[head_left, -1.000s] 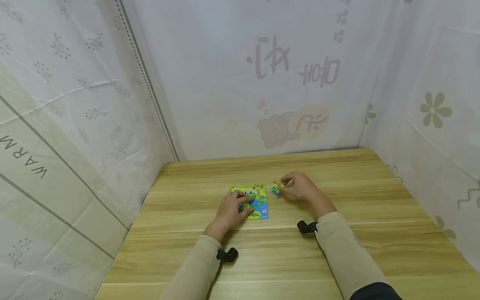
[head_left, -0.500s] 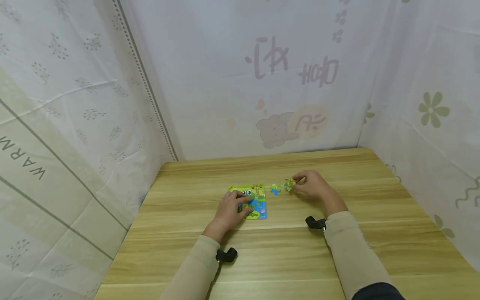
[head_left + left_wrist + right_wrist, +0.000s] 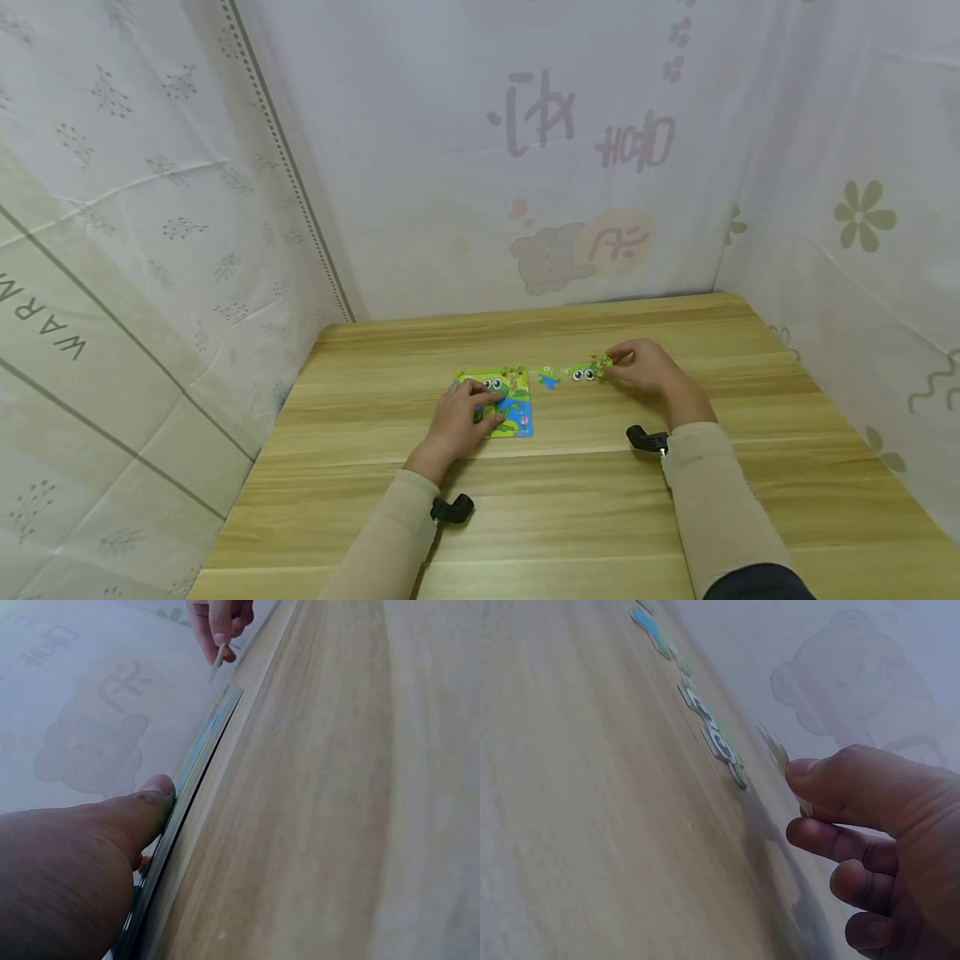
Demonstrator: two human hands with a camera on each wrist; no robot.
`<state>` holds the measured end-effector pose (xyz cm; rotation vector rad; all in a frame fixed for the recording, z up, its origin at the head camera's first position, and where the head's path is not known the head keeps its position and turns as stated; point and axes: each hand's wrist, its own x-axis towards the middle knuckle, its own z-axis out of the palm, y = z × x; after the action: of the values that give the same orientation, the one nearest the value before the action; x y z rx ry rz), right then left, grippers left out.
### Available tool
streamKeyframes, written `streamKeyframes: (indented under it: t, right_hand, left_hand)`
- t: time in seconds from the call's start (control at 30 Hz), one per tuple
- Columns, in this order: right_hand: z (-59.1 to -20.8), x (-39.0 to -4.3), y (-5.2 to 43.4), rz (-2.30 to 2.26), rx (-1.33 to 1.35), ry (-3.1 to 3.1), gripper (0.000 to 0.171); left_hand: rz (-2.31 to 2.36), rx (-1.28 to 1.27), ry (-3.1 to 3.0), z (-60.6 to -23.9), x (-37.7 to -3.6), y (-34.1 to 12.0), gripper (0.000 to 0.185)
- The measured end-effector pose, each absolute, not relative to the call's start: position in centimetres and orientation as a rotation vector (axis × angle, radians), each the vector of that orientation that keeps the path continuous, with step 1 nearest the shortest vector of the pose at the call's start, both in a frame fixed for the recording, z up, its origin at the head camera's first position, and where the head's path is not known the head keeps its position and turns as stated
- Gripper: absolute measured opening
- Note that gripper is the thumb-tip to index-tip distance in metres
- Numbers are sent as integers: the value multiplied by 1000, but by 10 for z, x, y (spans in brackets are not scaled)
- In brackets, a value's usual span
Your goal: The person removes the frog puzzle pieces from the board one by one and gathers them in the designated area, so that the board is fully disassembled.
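A square frog jigsaw puzzle point(image 3: 519, 417), green and blue, lies flat on the table, partly covered by my left hand point(image 3: 453, 422). That hand rests on it, and in the left wrist view the thumb point(image 3: 154, 801) touches its edge. To the right, my right hand point(image 3: 649, 368) pinches a green puzzle piece with red spots point(image 3: 602, 364) between thumb and fingers. In the right wrist view this piece point(image 3: 775, 748) is held on edge above the table. Just left of it lies a piece with two frog eyes point(image 3: 582, 375), and beyond that a blue and green piece point(image 3: 548, 377).
The wooden table point(image 3: 555, 517) has its far edge against a pale printed curtain point(image 3: 420, 208). Further curtains hang along the left and right sides. A black wrist camera point(image 3: 453, 509) is strapped to the left sleeve, another point(image 3: 647, 439) to the right.
My right hand has moved right in steps, leaving first the blue and green piece, then the eyes piece on the table; it holds another piece now. My left hand has stayed on the puzzle.
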<state>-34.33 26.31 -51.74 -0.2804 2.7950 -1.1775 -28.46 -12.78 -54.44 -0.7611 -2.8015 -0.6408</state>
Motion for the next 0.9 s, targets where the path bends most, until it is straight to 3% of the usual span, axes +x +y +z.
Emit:
streamKeyframes:
  t: [0.47, 0.9]
  right_hand:
    - [-521, -337, 284, -1202, -179, 2740, 40]
    - [-525, -338, 286, -1197, -255, 2754, 38]
  left_hand:
    - [-626, -760, -2803, -546, -286, -128, 43]
    - [-616, -734, -2802, -550, -286, -127, 41]
